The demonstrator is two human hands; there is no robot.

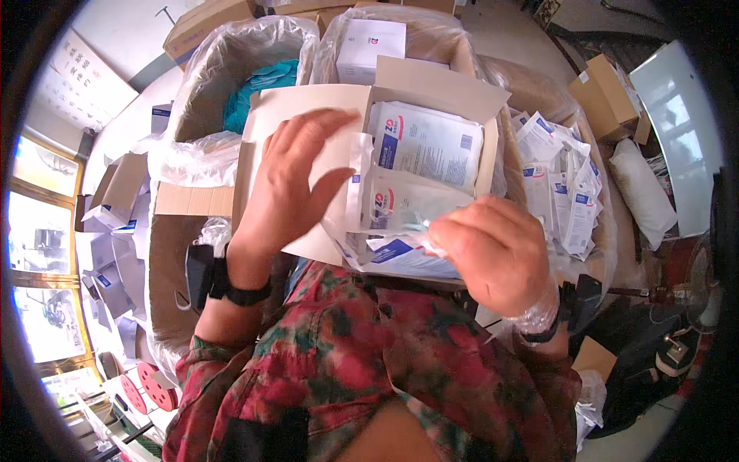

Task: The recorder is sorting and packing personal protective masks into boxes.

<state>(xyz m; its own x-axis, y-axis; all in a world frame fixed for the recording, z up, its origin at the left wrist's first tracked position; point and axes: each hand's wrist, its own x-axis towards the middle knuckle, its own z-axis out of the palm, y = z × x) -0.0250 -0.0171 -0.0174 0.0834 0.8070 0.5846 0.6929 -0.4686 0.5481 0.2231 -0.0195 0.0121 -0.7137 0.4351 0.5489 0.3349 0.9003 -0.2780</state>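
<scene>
Clear plastic packet [412, 202] with printing on it stretches over the front of an opened white cardboard box [446, 86]. My right hand [496, 250] pinches the packet's right end, where a pale green bit shows by the fingertips. Over the box's left flap, my left hand [289, 177] has its fingers and thumb apart, slightly blurred. Its thumb is close to the packet's left edge, and I see nothing held in it. Inside the box lie flat white-and-blue packets [435, 146]. The front part of the box is partly covered by the packet.
Behind on the left, a plastic-lined carton [192, 100] holds teal items [262, 81]. A closed white box [371, 48] stands in the lined carton behind. Many loose packets [566, 185] fill a lined carton at right. Flattened and opened boxes [115, 254] lie at far left.
</scene>
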